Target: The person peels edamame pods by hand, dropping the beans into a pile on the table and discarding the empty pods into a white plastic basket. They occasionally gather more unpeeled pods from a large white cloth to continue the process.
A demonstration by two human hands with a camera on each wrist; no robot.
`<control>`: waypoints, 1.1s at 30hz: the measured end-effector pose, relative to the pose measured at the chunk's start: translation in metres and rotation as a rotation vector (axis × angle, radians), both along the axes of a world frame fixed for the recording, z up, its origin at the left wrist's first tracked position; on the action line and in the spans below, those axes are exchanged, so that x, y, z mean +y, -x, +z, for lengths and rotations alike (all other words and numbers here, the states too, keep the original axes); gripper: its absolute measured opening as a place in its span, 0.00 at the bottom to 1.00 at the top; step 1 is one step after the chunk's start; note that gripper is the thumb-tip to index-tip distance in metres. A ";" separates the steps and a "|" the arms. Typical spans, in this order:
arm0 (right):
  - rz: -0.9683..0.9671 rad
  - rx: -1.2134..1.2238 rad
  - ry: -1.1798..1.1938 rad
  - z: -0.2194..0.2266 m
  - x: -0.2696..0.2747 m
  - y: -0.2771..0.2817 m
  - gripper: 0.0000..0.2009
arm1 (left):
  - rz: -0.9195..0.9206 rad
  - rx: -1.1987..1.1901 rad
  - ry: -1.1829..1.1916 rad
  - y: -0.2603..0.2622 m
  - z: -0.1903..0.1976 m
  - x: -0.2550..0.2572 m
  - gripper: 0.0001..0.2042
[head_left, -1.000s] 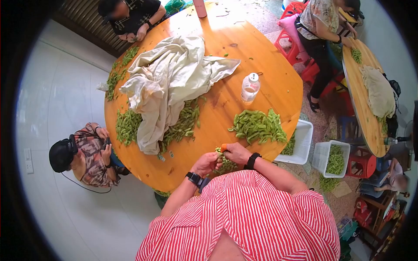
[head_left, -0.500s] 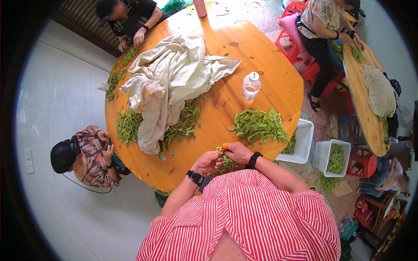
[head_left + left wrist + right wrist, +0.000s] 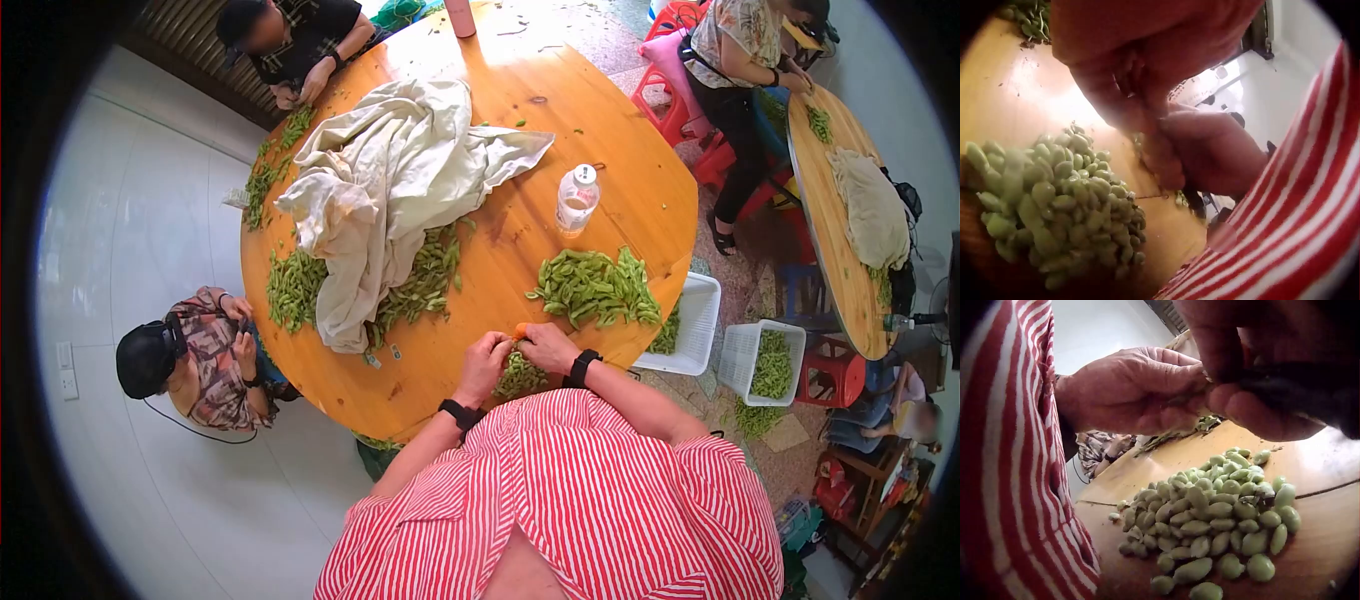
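Observation:
In the head view my left hand (image 3: 487,362) and right hand (image 3: 549,350) meet at the table's near edge. Their fingertips come together on a small bean pod, mostly hidden by the fingers; in the right wrist view both the left hand (image 3: 1138,387) and the right hand (image 3: 1266,381) pinch there. Something small and orange (image 3: 520,330) shows at the right fingertips. Just under the hands lies a heap of shelled green beans (image 3: 1210,519), also large in the left wrist view. Beyond the right hand is a pile of green bean pods (image 3: 597,290).
A crumpled pale cloth (image 3: 400,170) covers more pods on the round wooden table (image 3: 500,270). A plastic bottle (image 3: 577,200) stands behind the pod pile. White baskets (image 3: 702,325) with pods are at the right. Other people sit or stand around this table and a second one (image 3: 835,130).
My left hand has shifted a little right and up, turning so its back shows more, and its fingertips now meet the right hand's. The right hand stays almost in place.

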State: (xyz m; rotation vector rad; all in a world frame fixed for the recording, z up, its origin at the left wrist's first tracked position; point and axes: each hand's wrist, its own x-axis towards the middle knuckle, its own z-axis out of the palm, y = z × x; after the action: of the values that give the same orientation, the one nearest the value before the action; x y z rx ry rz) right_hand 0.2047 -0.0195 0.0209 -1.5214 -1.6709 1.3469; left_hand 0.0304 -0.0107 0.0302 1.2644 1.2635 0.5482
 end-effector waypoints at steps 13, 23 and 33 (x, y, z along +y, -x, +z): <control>-0.057 0.043 0.066 0.006 -0.001 0.003 0.11 | 0.348 -0.272 0.388 0.018 -0.033 0.015 0.07; -0.060 -0.053 0.063 -0.003 -0.001 -0.003 0.13 | 0.152 -0.214 0.446 0.011 -0.006 0.011 0.05; -0.031 0.034 0.056 -0.001 -0.001 -0.003 0.13 | 0.034 -0.250 0.381 0.003 -0.001 0.008 0.05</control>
State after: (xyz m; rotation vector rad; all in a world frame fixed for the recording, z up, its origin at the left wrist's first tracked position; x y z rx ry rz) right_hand 0.2075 -0.0206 0.0200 -1.5409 -1.5944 1.4060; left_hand 0.0275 -0.0031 0.0293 0.8307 1.1160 0.4474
